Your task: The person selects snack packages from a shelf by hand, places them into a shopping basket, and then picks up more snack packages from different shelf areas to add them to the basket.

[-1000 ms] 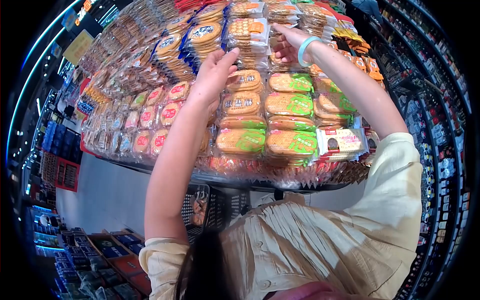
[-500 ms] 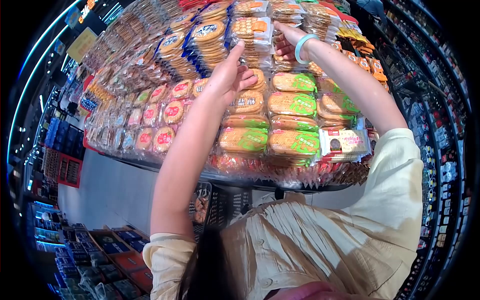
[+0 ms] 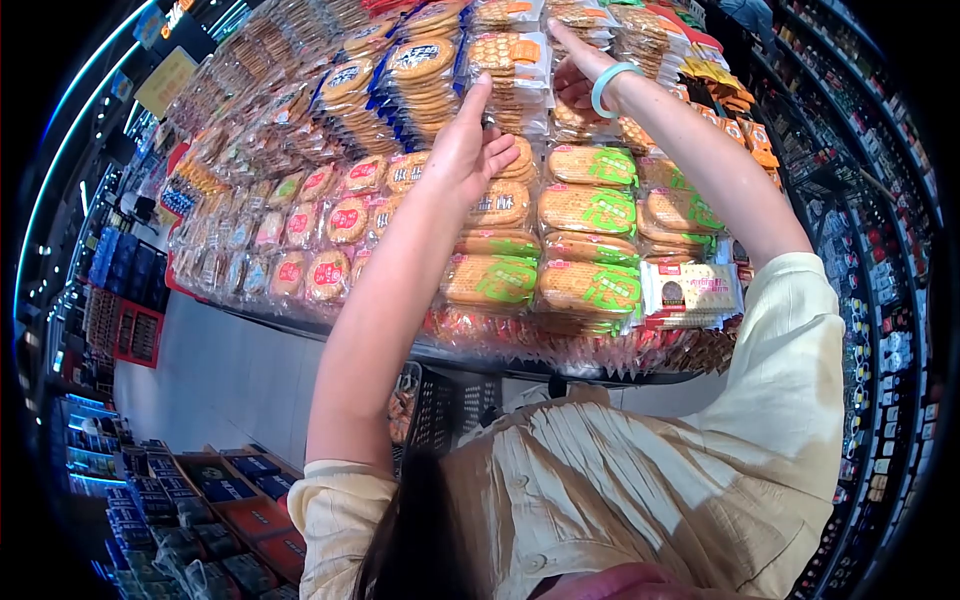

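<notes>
Both my hands are at a stack of clear-wrapped biscuit packs (image 3: 508, 55) with white and orange labels. My left hand (image 3: 468, 155) is open at its near left side, thumb raised against the edge of the stack and fingers spread over the packs below. On the right side is my right hand (image 3: 585, 75), a pale green bangle (image 3: 606, 90) round its wrist. One finger stretches up along the stack and the others bend loosely, apart. Below lie oval biscuit packs (image 3: 590, 207) with green print. Round biscuits in blue wrappers (image 3: 418, 62) are piled left of the stack.
Red-labelled round biscuits (image 3: 347, 220) fill the left of the display. A white cookie pack (image 3: 690, 290) lies at its front right. A black basket (image 3: 430, 405) stands below the front edge. Dark shelves (image 3: 880, 300) line the right side, and boxed goods (image 3: 240, 490) stand lower left.
Both hands stay around the same stack with only slight shifts. The left hand's fingers are spread a little more, and the packs sit marginally differently in view.
</notes>
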A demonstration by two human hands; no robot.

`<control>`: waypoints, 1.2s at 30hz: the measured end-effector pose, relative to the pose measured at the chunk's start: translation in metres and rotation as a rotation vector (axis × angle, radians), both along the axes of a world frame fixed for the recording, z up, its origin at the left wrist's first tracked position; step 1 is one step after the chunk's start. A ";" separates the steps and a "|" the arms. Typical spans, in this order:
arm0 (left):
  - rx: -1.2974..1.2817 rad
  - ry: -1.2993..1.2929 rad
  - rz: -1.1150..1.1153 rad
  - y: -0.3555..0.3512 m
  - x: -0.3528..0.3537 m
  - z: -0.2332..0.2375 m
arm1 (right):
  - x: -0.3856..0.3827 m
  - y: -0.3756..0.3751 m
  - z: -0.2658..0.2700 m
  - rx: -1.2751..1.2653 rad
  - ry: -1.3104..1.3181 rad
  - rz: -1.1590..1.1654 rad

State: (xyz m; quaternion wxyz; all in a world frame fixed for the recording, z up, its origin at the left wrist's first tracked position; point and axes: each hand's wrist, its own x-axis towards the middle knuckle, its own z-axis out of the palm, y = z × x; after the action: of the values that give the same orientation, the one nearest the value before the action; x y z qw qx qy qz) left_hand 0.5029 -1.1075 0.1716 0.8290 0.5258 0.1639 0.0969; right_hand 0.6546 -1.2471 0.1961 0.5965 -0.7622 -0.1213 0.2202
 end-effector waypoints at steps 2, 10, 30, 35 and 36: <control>-0.009 -0.013 0.011 0.000 0.000 -0.001 | 0.004 0.001 -0.005 0.035 -0.085 -0.008; -0.090 -0.047 0.020 -0.006 0.004 0.000 | 0.016 0.005 -0.007 -0.008 -0.121 0.068; -0.242 -0.188 -0.027 -0.013 0.015 0.001 | 0.018 0.014 -0.001 -0.161 -0.356 0.216; -0.208 -0.214 -0.050 -0.016 0.011 0.000 | 0.006 0.010 0.007 -0.136 -0.287 0.319; -0.202 -0.211 -0.048 -0.016 0.011 0.000 | 0.000 0.013 0.009 -0.140 -0.241 0.314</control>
State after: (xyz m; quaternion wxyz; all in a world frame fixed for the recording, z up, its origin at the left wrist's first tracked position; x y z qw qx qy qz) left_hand 0.5142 -1.1240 0.1718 0.8925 0.4302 0.0721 0.1146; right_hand 0.6549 -1.2346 0.2051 0.4817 -0.7944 -0.2933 0.2255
